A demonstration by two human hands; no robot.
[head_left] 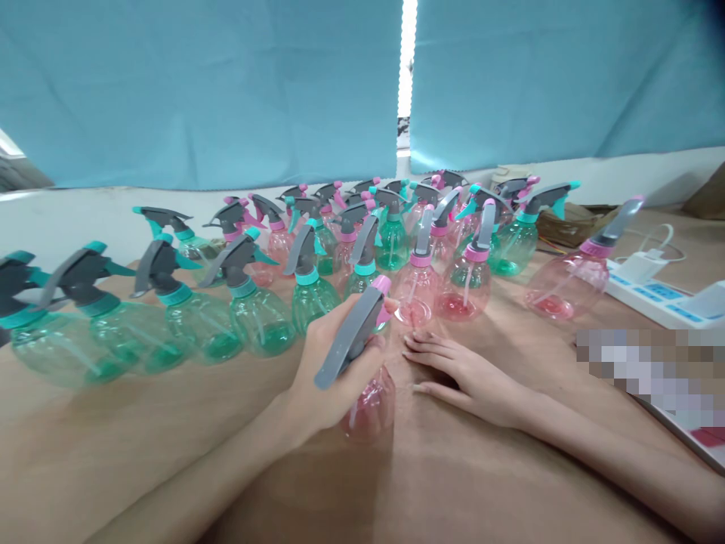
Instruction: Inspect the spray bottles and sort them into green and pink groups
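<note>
My left hand (331, 359) is wrapped round the neck of a pink spray bottle (371, 408), whose grey trigger head with a pink nozzle rises above my fingers. Flat on the table lies my right hand (467, 370), fingers stretched out and holding nothing. Just beyond its fingertips stands another pink spray bottle (416, 291), with a second pink one (464, 291) beside it. A green spray bottle (263, 321) is to the left of my left hand, in a row of several green ones.
More green and pink spray bottles crowd the back of the table (249, 461). A lone pink bottle (569, 283) stands at the right, near a white power strip (646, 291) with plugs. Blue curtains (226, 91) hang behind. A blurred-out object (651, 378) lies at the right edge.
</note>
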